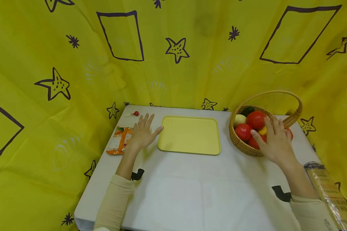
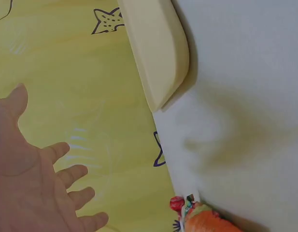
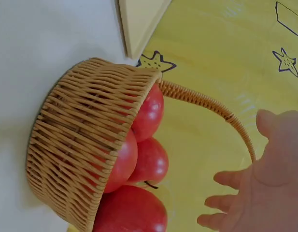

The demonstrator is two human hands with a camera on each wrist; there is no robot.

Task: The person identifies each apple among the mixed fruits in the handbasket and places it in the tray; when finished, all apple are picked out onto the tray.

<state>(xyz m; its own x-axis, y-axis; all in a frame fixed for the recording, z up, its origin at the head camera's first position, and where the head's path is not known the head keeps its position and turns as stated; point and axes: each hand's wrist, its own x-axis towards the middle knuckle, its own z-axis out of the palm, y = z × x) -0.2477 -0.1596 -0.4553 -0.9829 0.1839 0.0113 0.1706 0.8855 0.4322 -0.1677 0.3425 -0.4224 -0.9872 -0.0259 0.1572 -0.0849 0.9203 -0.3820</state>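
Observation:
My left hand (image 1: 142, 136) hovers over the table between an orange snack packet (image 1: 120, 141) and a yellow tray (image 1: 190, 134). Its fingers are straight and spread, and nothing is in it. Above the near right side of a wicker basket (image 1: 239, 145) is my right hand (image 1: 277, 146), also empty with its fingers extended. Red fruits (image 1: 255, 120) fill much of the basket, along with a pale round one (image 1: 239, 119) and a dark green one (image 1: 247, 111). In the right wrist view the hand stands apart from the red fruits (image 3: 149, 159), beside the basket's handle (image 3: 202, 99).
A red lollipop (image 1: 136, 113) lies at the table's far left, behind the packet. Along the right edge is a clear plastic-wrapped package (image 1: 329, 192). A yellow curtain (image 1: 162, 73) with drawn stars hangs behind the white table (image 1: 191, 189).

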